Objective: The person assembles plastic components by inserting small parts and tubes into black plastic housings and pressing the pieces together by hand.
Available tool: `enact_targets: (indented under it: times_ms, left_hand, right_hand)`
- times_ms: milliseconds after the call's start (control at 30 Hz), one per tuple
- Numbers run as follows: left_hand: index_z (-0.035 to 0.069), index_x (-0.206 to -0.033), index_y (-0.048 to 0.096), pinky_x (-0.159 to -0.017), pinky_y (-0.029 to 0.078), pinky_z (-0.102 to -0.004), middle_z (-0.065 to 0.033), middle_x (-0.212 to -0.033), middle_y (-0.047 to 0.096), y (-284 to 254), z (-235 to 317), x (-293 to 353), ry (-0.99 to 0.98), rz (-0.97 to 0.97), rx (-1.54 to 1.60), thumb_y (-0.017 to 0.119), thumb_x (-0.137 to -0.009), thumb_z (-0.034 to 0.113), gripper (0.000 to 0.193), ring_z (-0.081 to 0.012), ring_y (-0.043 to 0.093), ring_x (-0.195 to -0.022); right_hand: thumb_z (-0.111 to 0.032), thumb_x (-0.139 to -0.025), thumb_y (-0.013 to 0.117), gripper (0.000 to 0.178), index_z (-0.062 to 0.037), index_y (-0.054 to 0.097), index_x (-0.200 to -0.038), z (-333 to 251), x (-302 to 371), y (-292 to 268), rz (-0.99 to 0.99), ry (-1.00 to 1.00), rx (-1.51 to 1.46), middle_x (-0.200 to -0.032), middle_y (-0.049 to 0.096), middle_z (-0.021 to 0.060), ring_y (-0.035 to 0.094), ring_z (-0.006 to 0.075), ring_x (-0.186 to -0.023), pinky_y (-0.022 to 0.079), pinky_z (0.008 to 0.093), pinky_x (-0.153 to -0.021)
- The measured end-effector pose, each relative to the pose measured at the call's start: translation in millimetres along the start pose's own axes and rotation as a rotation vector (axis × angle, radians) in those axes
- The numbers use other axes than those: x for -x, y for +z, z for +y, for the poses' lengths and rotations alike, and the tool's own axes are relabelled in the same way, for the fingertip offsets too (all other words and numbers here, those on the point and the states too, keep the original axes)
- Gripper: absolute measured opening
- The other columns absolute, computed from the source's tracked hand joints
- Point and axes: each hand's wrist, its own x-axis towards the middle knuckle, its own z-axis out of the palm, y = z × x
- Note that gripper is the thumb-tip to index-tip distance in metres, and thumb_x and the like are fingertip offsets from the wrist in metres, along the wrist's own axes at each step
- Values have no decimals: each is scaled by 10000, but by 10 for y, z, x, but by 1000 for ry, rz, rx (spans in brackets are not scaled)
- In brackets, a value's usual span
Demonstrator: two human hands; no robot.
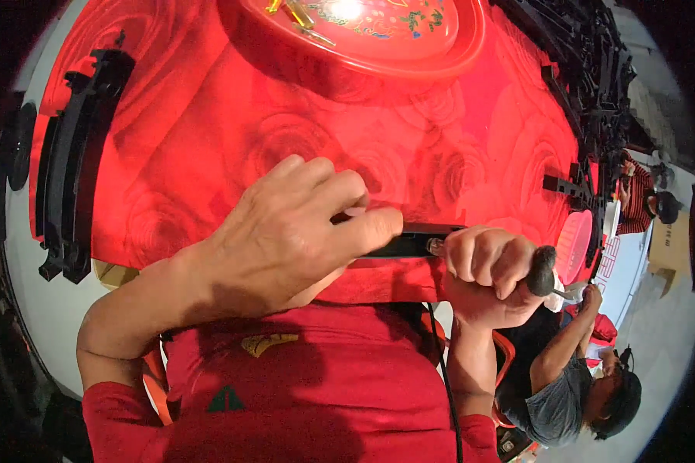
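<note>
My left hand (293,231) is closed, its thumb and curled fingers on a long black channel-shaped strip (403,245). The strip lies crosswise near the table's front edge, close to my body; my left hand covers much of it. My right hand (490,270) makes a fist round a hand tool with a dark rounded handle end (544,272) sticking out on the right. On the left side of that fist, a small shiny metal piece (435,247) meets the strip. Most of the tool is hidden by my fingers, so its exact kind cannot be told.
A red round tray (409,65) with small gold-coloured pieces (297,15) stands at the far side. Long black strips (77,170) lie at the left edge. Many black parts (587,77) pile up on the right, near a pink basket (573,243). A co-worker (564,386) sits close on my right.
</note>
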Motion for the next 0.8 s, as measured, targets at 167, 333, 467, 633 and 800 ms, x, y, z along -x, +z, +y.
enact_targets:
  times_ms: [167,333,467,633,800]
  left_hand:
    - [246,-1122,754,-637,438,-385,-37,-968,608,-29,36,-56,58,-23,-63,778,-790,167,343,-239,579,-789]
    - [286,-1088,766,-626,440,-339,-20,-955,599,39,50,-68,94,-9,-121,786,-777,201,323,-202,574,-779]
    - [288,-1089,759,-628,444,-331,-24,-964,600,29,71,-89,74,-70,-152,788,-774,213,325,-194,575,-775]
    - [276,-1058,749,-629,450,-339,-35,-958,582,27,112,-133,57,-73,-130,773,-795,210,273,-199,576,-779]
    - [276,-1037,755,-622,451,-339,-32,-943,577,44,93,-147,60,-76,-102,765,-815,202,234,-203,560,-761]
  right_hand:
    - [-589,-1033,532,616,-170,418,-597,49,7,-55,33,-20,8,-523,328,-38,302,152,-445,252,321,-495]
    - [-605,-1042,515,639,-167,404,-590,21,-56,-26,8,-19,25,-515,351,-25,319,152,-424,263,322,-463]
    - [-614,-1046,504,655,-157,393,-591,17,-68,-4,33,-26,56,-508,351,-20,305,158,-408,261,323,-445]
    - [-617,-1039,517,658,-153,394,-589,14,-71,2,41,-8,59,-507,348,-17,302,160,-411,260,317,-447]
    - [-614,-1015,564,656,-150,382,-588,24,-72,-14,41,8,40,-510,347,-15,320,159,-415,259,319,-439]
